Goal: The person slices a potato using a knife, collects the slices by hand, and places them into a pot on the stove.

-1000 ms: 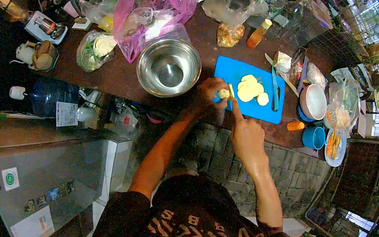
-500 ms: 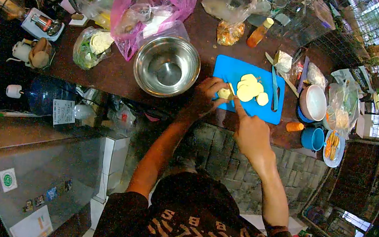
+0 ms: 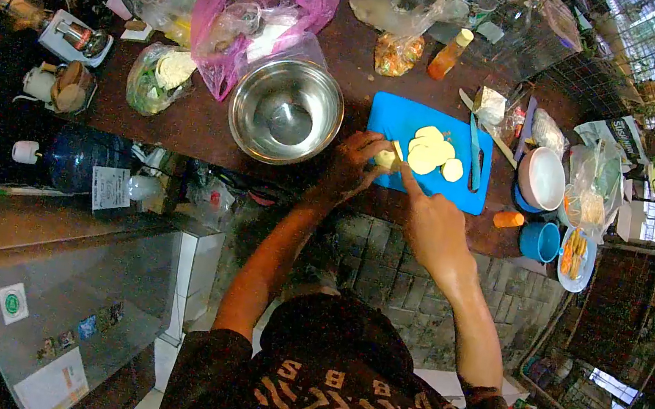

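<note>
Steadying: left hand (image 3: 352, 157) is pinching the pale chunk (image 3: 384, 160) at the blue board's (image 3: 396, 114) near-left corner.
Right hand: (image 3: 436, 232) is gripping narrowly what looks like a knife (image 3: 397, 150), forefinger extending along it; handle is hiding.
Chunk: probably feeling light, firm, slightly slippery; sides are offering best hold, fingertips clear of blade.
Slices: (image 3: 427, 157) are overlapping right of blade, likely fragile.
Obstacles: steel bowl (image 3: 273, 115) is crowding from left; blue knife (image 3: 474, 158) is lying right.
</note>
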The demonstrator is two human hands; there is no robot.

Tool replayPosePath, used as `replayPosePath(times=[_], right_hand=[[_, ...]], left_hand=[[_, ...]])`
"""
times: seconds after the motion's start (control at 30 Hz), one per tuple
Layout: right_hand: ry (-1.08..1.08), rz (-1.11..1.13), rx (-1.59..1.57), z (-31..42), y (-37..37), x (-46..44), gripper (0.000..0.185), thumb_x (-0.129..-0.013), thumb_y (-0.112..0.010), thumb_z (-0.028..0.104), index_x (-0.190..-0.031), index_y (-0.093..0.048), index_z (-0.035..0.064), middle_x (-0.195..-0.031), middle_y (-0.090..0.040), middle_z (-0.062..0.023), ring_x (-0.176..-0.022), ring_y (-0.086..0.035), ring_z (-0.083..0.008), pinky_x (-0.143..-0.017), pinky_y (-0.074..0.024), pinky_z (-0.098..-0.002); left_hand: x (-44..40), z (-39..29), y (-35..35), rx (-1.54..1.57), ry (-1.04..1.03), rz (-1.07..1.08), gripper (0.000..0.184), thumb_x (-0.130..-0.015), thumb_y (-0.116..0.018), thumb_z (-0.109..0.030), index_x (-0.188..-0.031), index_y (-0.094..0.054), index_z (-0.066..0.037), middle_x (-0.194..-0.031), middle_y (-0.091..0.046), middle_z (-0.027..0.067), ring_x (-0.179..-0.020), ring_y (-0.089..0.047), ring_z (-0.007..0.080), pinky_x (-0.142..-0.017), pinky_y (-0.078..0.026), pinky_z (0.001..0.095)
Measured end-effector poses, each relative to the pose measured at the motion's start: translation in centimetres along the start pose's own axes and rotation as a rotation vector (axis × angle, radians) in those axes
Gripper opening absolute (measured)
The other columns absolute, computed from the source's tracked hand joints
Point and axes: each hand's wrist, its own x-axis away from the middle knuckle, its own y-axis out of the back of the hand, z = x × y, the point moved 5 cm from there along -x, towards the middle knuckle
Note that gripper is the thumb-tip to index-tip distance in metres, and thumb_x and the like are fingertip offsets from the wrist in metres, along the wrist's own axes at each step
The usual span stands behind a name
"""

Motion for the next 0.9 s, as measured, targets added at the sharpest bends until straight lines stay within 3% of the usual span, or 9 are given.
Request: replayPosePath(times=[0.3,0.43,0.77,0.9], right_hand=[[0.0,0.022,-0.005,-0.8,0.1,-0.8,0.07,-0.085,-0.062,0.006,-0.151,-0.041,0.0138,-0.078,-0.066,-0.0255,-0.074,-0.065,-0.042,-0.067,-0.0526,-0.0538],[-0.002,0.019,-0.054,-1.2,-0.7,-1.6,0.069,-0.087,-0.061,0.009,-0.152,-0.041,0.0169,-0.081,-0.066,-0.0273,-0.076,-0.065,-0.0432,-0.068,-0.0527,-0.0541],[0.005,-0.054,-0.122,-1.9,-1.3,-1.1,0.062,-0.091,-0.056,0.011,-0.151,-0.041,0.0182,-0.078,-0.064,-0.0285,-0.072,-0.065,-0.0449,-0.064,-0.0517,-0.0554],[-0.024,-0.054,-0.219,-2.5,-2.2,-1.1,0.058,-0.093,-0.052,0.008,-0.15,-0.044,0.0173,-0.073,-0.063,-0.0302,-0.067,-0.063,-0.0458,-0.063,-0.0507,-0.0564]], left_hand=[[0.1,-0.3,0.1,0.015,0.019,0.012,0.047,-0.072,-0.082,-0.008,-0.116,-0.064,-0.005,-0.115,-0.064,0.0154,-0.109,-0.061,0.0366,-0.094,-0.051,0.0445],[0.3,0.7,-0.2,-0.027,0.063,0.032,0.048,-0.075,-0.081,-0.013,-0.118,-0.063,-0.004,-0.117,-0.064,0.0156,-0.111,-0.061,0.0371,-0.095,-0.051,0.0456],[0.3,-0.2,-0.3,0.001,0.1,0.029,0.05,-0.076,-0.082,-0.019,-0.12,-0.063,-0.003,-0.12,-0.063,0.0196,-0.113,-0.059,0.0393,-0.098,-0.049,0.0476],[1.3,3.1,-2.7,0.004,0.034,0.025,0.051,-0.076,-0.081,-0.018,-0.12,-0.062,-0.003,-0.121,-0.062,0.0199,-0.113,-0.059,0.0394,-0.099,-0.049,0.0477]])
